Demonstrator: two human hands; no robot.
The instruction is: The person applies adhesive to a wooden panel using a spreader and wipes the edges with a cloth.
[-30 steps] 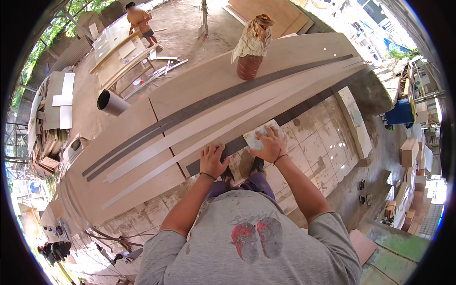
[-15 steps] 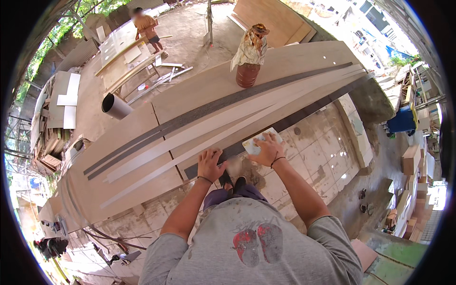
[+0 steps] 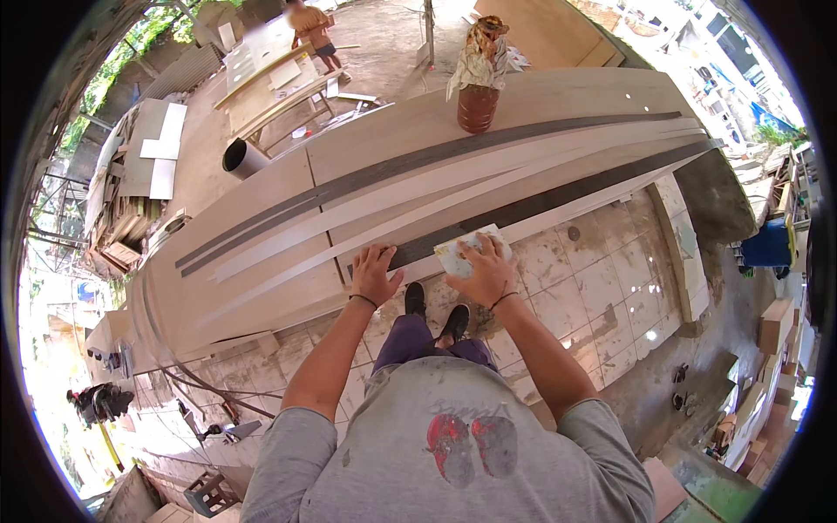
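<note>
A long dark strip [image 3: 558, 201] lies along the near edge of a plywood-topped bench [image 3: 261, 187]. My left hand [image 3: 376, 277] rests on the strip's left end, fingers stretched out and holding nothing. Just to its right, my right hand [image 3: 488, 272] grips a pale, stained, flat pad [image 3: 447, 259] against the strip; whether it is folded cloth or sponge I cannot tell. Beyond the strip, several pale thin strips [image 3: 384, 199] and narrow grey strips [image 3: 418, 157] lie lengthwise on the bench.
A reddish-brown plastic container [image 3: 479, 108] topped with a stained, crumpled wrap stands on the bench's far side. Past the bench are a black-mouthed cylinder [image 3: 235, 157] and a person [image 3: 309, 30] at another table [image 3: 261, 80]. A low ledge [image 3: 684, 248] runs along the tiled floor at right.
The view has shifted, and the bench appears higher and farther right. My right hand and the pad have moved left along the dark strip, closer to my left hand. My feet show more.
</note>
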